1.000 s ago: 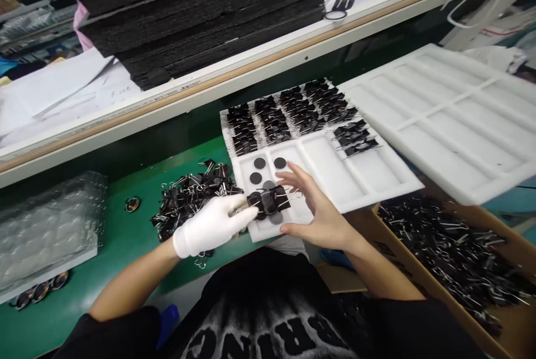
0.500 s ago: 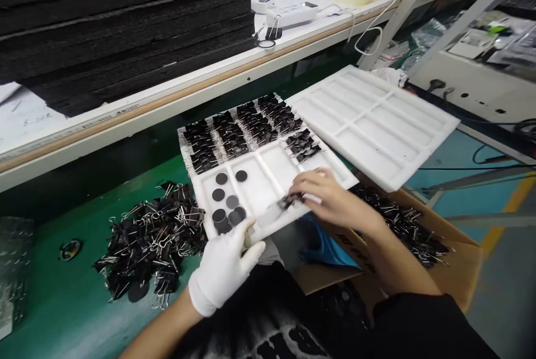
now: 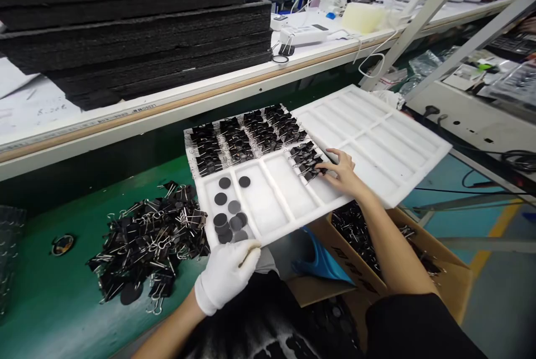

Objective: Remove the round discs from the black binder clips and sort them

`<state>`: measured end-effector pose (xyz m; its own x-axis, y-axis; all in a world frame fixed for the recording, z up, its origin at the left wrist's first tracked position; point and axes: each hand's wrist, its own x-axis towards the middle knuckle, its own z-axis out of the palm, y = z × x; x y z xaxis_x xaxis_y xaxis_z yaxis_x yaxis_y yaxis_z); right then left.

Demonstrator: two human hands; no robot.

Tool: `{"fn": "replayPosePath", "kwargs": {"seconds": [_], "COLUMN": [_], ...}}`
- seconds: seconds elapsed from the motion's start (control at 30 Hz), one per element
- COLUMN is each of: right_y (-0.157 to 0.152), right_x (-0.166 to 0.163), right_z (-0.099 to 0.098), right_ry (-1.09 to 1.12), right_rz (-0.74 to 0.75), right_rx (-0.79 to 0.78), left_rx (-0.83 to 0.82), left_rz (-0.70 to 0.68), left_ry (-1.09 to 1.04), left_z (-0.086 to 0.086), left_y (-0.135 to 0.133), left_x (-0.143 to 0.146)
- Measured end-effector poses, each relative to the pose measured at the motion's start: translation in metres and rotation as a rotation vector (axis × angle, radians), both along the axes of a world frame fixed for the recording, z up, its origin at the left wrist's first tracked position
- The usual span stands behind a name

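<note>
A white foam tray [image 3: 288, 219] lies in front of me with rows of black binder clips [image 3: 247, 138] in its far slots and several black discs [image 3: 229, 214] in a near-left slot. My right hand [image 3: 341, 172] is bare and reaches to a short row of clips [image 3: 307, 159] in the right slot, fingertips pinched on the nearest clip. My left hand [image 3: 228, 272] wears a white glove and grips the tray's near edge. A loose heap of binder clips [image 3: 146, 242] lies on the green bench to the left.
A second, empty white foam tray [image 3: 377, 135] overlaps the first on the right. A cardboard box [image 3: 444, 281] of clips stands below it. Stacked black foam sheets [image 3: 125, 18] sit on the raised shelf behind. A small round badge [image 3: 62, 244] lies far left.
My right hand has carried a binder clip from the tray's near edge up to the row in the right slot. The left hand left the clip it held and now grips the tray edge.
</note>
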<state>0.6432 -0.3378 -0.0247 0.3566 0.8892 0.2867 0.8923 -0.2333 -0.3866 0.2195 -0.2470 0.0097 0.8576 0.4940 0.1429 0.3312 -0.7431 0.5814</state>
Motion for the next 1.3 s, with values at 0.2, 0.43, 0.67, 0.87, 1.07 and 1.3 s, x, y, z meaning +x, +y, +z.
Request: {"fn": "replayPosePath", "kwargs": {"seconds": [0.2,0.43,0.67,0.87,1.07,1.3], "right_y": [-0.012,0.02,0.085,0.123,0.126,0.102], "right_x": [-0.029,-0.174,-0.263,-0.278,-0.277,-0.316], "right_z": [0.014,0.035,0.014,0.006,0.015,0.066], "right_ry": [-0.008,-0.031,-0.283,-0.436,-0.138,0.855], "right_rz": [-0.056,0.236,0.522,0.452,0.425,0.264], "right_rx": [0.204,0.39,0.116,-0.036,-0.014,0.135], "left_rx": [0.139,0.306,0.594,0.242,0.246,0.378], "left_rz": [-0.041,0.122,0.947,1.08,0.98,0.914], "left_ry": [-0.257,-0.478,-0.078,0.588,0.435,0.077], "left_z": [0.001,0.028,0.046,0.023,-0.001,0.033], "left_y": [-0.006,0.013,0.117,0.202,0.22,0.173], "left_x": [-0.019,-0.103,-0.239,-0.309,-0.32,-0.273]}}
